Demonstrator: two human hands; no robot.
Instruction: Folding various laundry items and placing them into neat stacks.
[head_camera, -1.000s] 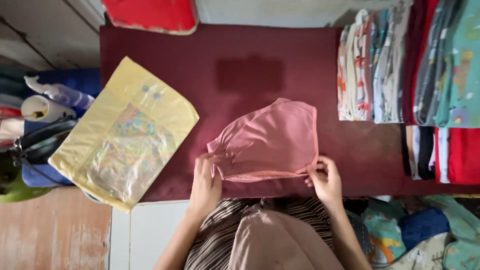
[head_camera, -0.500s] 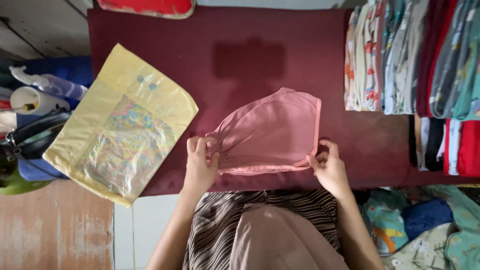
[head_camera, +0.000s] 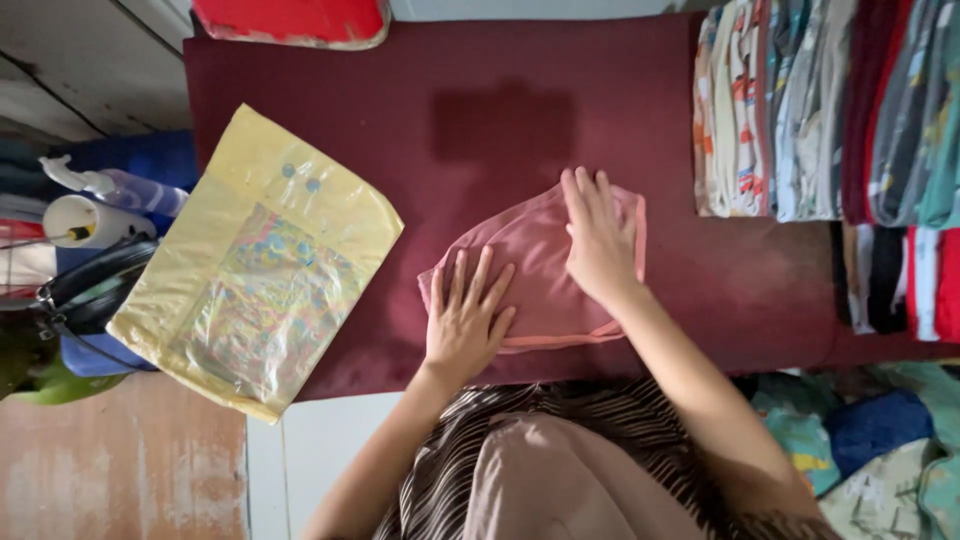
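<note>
Both hands flat, palms down, on a pink garment (head_camera: 535, 270) lying on the dark red table (head_camera: 400, 120). Left hand (head_camera: 465, 318) presses the garment's near-left part, fingers spread and pointing away from the body, nothing gripped. Right hand (head_camera: 598, 238) presses the far-right part, fingers together and extended toward the garment's far edge, also not gripping anything. Neither hand closes on anything; both just rest open on the cloth. The hands are close, with a bare strip of pink cloth between them.

The garment looks folded, with a lighter piped edge showing along its right side and its near edge, just right of the left hand's wrist.

Left of the left hand, well apart: a yellow plastic bag (head_camera: 255, 265), flat, tilted, with a printed cloth visible inside; it overhangs the table's near-left corner. Further left, off the table: a spray bottle (head_camera: 120, 188), a roll of white tape or thread (head_camera: 75, 220), and a black cable or strap (head_camera: 90, 285).

Right of the right hand, apart from it: a stack of folded patterned clothes (head_camera: 760, 120) along the table's right side, with more folded pieces (head_camera: 900, 270) nearer the body. Beyond both hands, at the table's far edge, a red cushion (head_camera: 290, 20). Below the right forearm, off the table, a heap of loose clothes (head_camera: 860, 440).
</note>
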